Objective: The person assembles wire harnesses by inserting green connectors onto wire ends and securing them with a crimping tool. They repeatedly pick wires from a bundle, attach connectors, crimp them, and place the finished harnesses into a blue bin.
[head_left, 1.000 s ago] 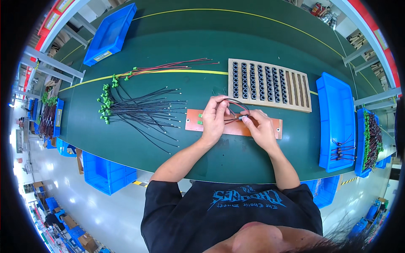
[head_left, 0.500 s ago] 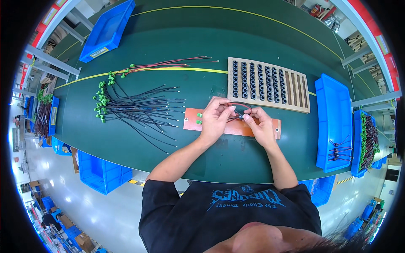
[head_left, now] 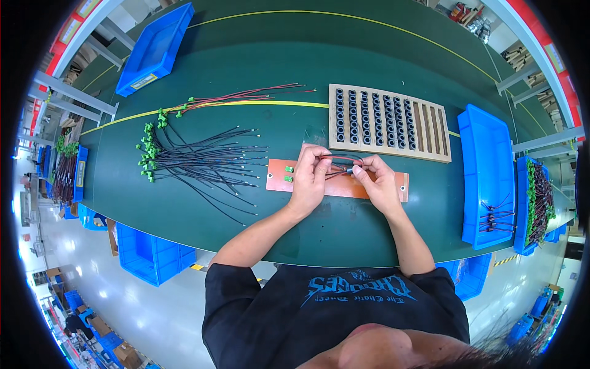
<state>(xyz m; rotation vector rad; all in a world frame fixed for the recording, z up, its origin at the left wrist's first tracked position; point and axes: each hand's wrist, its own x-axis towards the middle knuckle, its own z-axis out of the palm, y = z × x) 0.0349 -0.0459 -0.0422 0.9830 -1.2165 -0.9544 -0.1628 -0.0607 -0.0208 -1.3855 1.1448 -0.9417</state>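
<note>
My left hand (head_left: 311, 178) is closed, thumb against fingers, on a looped pair of red and black wires (head_left: 337, 173). With thumb and fingers together, my right hand (head_left: 379, 182) grips a small black ring (head_left: 350, 170) through which the wires seem to run. Both hands are just above an orange-brown board (head_left: 278, 179) that has holes near its ends. Two small green connectors (head_left: 289, 174) sit at the board's left part, beside my left hand. Fingers hide part of the wires and the ring.
A wooden rack (head_left: 384, 147) with rows of black rings stands behind the board. To the left lie many black wires (head_left: 209, 157) with green connectors and a few red wires (head_left: 246, 93). At right, a blue tray (head_left: 485, 160) contains several finished-looking wire pieces.
My left fingers have drawn back slightly from the right ones, so the gap between the hands is wider. More of the wires and the black ring shows now.
</note>
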